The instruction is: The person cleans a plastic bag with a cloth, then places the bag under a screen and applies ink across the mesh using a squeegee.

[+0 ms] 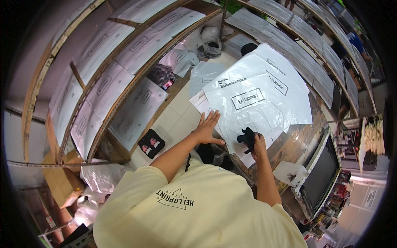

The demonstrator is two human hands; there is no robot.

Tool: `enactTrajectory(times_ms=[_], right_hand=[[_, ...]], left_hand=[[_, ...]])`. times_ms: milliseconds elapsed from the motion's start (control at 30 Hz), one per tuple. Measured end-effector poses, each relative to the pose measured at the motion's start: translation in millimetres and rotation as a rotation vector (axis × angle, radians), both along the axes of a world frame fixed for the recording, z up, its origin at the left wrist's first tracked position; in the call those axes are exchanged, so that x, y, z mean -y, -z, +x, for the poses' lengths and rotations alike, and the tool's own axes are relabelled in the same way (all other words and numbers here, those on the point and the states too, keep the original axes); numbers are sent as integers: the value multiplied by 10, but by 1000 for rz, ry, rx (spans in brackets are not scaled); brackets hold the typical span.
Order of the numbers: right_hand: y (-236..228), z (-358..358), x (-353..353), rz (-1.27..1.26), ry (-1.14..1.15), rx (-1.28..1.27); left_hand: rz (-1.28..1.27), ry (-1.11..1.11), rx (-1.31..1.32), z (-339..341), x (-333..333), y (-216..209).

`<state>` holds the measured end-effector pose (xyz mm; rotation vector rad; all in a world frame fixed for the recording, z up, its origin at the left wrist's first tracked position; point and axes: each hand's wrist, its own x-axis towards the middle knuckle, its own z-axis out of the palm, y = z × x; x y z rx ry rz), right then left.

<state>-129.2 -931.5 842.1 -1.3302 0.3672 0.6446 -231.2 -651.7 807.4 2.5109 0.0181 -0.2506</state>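
Observation:
A pile of white plastic sheets (231, 84) with dark printing lies fanned out in front of me, creased toward its near end. My left hand (208, 127) rests with fingers spread on the pile's near left edge. In my right hand (259, 145) a bunched black cloth (247, 139) is gripped, right over the near part of the sheets. Its far end touches or hovers just above the plastic; I cannot tell which.
The sheets lie on a stained wooden table (304, 142). At its right stand a framed dark screen (320, 175) and a whitish plastic container (290, 173). Shelves with printed sheets (111, 84) rise at the left. A folded black garment (150, 144) lies lower left. Another person (356, 42) is far right.

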Motion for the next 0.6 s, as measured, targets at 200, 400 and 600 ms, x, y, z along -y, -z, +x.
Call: enactTrajectory(times_ms=[200,400,600], right_hand=[[168,112,-43,-915,-304,884],[23,-107,-17,-1049,-583,1262],[40,-562,-35,-1000,-586,1386]], left_hand=[[2,24,38,-14,-3,-17],[28,36,69,-53,-7,13],[28,52,34,-3,2,-77]])
